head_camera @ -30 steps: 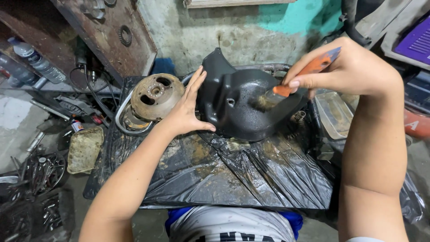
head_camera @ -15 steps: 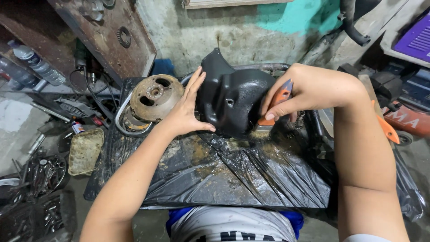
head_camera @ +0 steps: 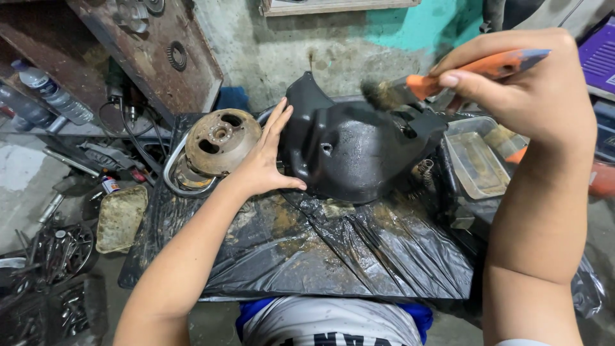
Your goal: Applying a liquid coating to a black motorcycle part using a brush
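A black engine cover [head_camera: 349, 150] lies on a black plastic sheet [head_camera: 307, 253] spread over a low table. My left hand [head_camera: 266, 160] rests flat against the cover's left side, fingers spread. My right hand [head_camera: 522, 86] is raised at the upper right and holds an orange-handled paintbrush [head_camera: 442, 80]. The dirty bristles point left and hover just above the cover's top right edge.
A rusty round flywheel [head_camera: 221, 141] sits in a metal ring left of the cover. A clear tray [head_camera: 477, 160] with murky liquid stands to the right. Plastic bottles [head_camera: 45, 96], tools and metal parts crowd the floor at left. A grimy sponge [head_camera: 120, 218] lies by the table's left edge.
My right hand has lifted the brush up off the cover's right side and swung it to the upper right. My left hand has stayed pressed on the cover.
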